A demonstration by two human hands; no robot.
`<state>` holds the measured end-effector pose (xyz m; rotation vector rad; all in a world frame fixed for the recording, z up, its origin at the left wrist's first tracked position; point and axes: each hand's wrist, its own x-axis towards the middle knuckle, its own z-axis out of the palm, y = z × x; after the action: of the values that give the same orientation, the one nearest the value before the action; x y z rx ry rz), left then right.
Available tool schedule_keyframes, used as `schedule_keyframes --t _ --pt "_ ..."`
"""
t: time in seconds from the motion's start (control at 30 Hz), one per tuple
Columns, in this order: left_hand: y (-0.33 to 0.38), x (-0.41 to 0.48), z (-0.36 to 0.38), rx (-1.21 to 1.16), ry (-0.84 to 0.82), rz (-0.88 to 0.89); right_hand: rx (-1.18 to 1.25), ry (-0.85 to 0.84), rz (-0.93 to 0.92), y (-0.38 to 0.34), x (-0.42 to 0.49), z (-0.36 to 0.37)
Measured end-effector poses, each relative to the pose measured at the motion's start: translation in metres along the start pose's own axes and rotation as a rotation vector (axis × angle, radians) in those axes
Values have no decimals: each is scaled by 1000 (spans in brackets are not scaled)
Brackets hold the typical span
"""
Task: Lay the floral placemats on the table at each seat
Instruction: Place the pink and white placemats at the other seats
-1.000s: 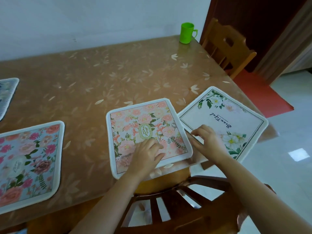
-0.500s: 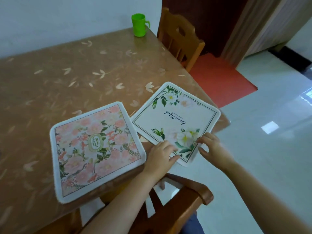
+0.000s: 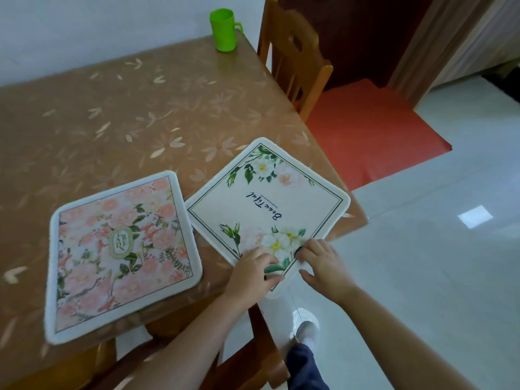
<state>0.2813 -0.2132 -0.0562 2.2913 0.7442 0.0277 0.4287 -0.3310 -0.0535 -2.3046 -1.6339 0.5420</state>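
Nearest: back of a wooden chair [image 3: 253, 358] tucked at the table edge, person's shoe [image 3: 305, 327] on the tiled floor beside it. Both forearms reach to the near corner of the white floral placemat [image 3: 267, 209]. Left hand [image 3: 253, 274] lies on top of that corner with fingers bent, pressing down; can't tell if any finger hooks under the edge. Right hand [image 3: 323, 266] pinches the same corner, fingers on top, thumb lower at the rim. Mat sits rotated like a diamond at the table's right end, near corner overhanging the edge, rest flat on the table [image 3: 112, 122]. Looks light, thin, soft and floppy with a fuzzy white border; probably slides easily on the glossy table cover, so drag or turn it by a corner or edge, no real lift needed. Print: cream field, thin dark frame line, white flowers with green leaves in two corners, script lettering upside down to the viewer. Just beside it on the left, not quite touching, the pink floral placemat [image 3: 123, 254] lies flat. Farther: second wooden chair [image 3: 292, 57], red floor mat [image 3: 374, 130], green cup [image 3: 225, 29] at the far corner.
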Motion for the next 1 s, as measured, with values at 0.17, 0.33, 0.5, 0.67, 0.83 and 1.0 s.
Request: schedule_keyframes --t 0.17,0.33,0.5,0.67,0.83,1.0 --pt "6 5 5 -29 0 -40 38 14 -100 13 7 -4" --pt "18 5 7 -45 22 -69 129 49 -141 17 11 -13" --pt "27 3 0 -143 71 -105 203 94 -132 13 17 -24" --pt "35 -3 -8 -148 122 -95 224 131 -129 1 21 -30" --pt "39 -6 -19 -122 148 -119 215 182 -67 -14 15 -29" --pt "31 -19 -33 -136 188 -74 194 170 -53 -25 13 -34"
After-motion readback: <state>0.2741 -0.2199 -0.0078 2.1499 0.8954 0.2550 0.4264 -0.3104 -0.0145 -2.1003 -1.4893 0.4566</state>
